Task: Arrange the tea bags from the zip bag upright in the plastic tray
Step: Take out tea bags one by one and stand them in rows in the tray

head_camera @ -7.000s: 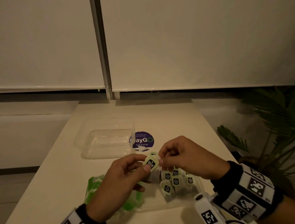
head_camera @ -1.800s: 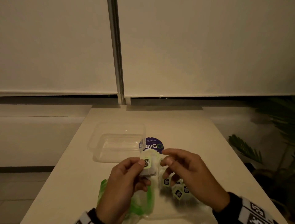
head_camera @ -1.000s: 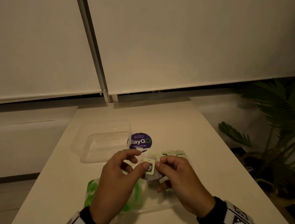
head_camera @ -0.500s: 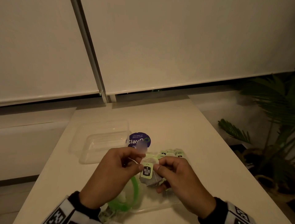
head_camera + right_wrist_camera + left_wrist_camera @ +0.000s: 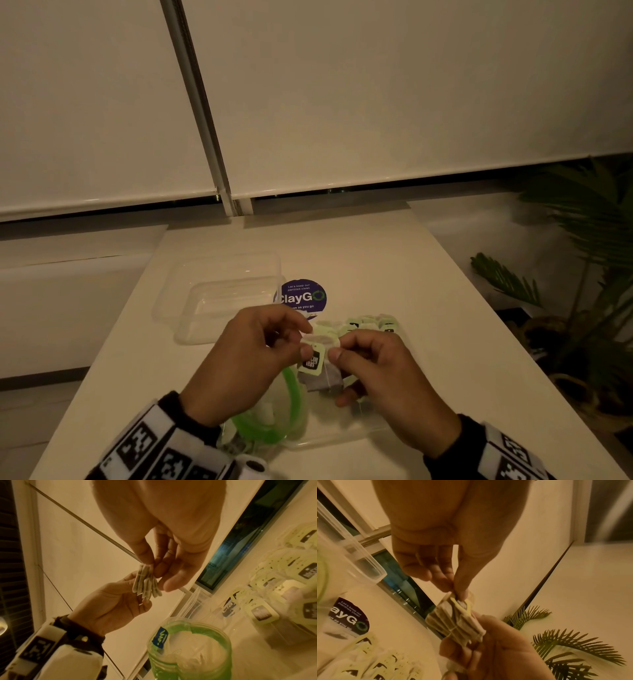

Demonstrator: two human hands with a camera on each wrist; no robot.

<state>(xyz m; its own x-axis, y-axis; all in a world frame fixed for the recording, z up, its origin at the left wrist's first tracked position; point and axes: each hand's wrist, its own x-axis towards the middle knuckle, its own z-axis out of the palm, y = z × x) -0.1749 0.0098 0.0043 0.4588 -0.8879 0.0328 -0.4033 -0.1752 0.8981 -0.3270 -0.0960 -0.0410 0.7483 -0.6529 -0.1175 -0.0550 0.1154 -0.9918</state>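
as before, left hand (image 5: 251,356) and right hand (image 5: 383,373) pinch tea bag (image 5: 320,371), now lower

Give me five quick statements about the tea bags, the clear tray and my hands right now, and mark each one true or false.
1. Both hands, left and right, pinch a small stack of grey paper tea bags above the table. True.
2. The clear rectangular plastic tray already holds a row of tea bags. False: no tea bags are in it.
3. A round purple sticker lies on the white table beside the tray. True.
4. The green-edged clear plastic zip bag sits inside the tray. False: it lies on the table under the hands, nearer the person.
5. More tea bags with pale green tags lie on the table beyond the right hand. True.
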